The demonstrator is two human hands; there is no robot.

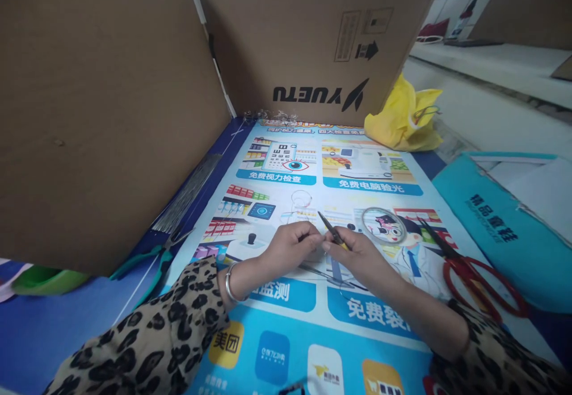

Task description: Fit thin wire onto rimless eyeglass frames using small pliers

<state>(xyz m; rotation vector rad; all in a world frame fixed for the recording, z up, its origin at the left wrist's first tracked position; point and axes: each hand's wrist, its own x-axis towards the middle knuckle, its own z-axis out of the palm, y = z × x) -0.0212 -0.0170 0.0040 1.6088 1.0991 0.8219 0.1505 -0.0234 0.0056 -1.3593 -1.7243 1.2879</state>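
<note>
The slim dark-tipped tool (329, 226) sits in your right hand (357, 252), above the middle of the printed poster (290, 316); its long axis runs on a slant, with the narrow tip pointing away from you and to your left, and the grip end running back toward you into your right palm. It looks black and tapered along the part that juts out, with a patch of yellow where your thumb and fingers close round it. Your left hand (292, 243) is curled, its thumb and forefinger drawn together right beside your right fingertips; you can't tell from here whether it pinches anything. Thin dark wire (319, 274) shows below your hands, fine enough that its ends are hard to follow against the print. Your right fingers hide the rear of the tool, so its full length and exact kind can't be made out. Red-handled scissors (480, 285) lie beside your right forearm, partly covered at the near end by your sleeve, and teal-handled pliers (163, 262) lie past your left sleeve, partly behind the cardboard (98, 115).
</note>
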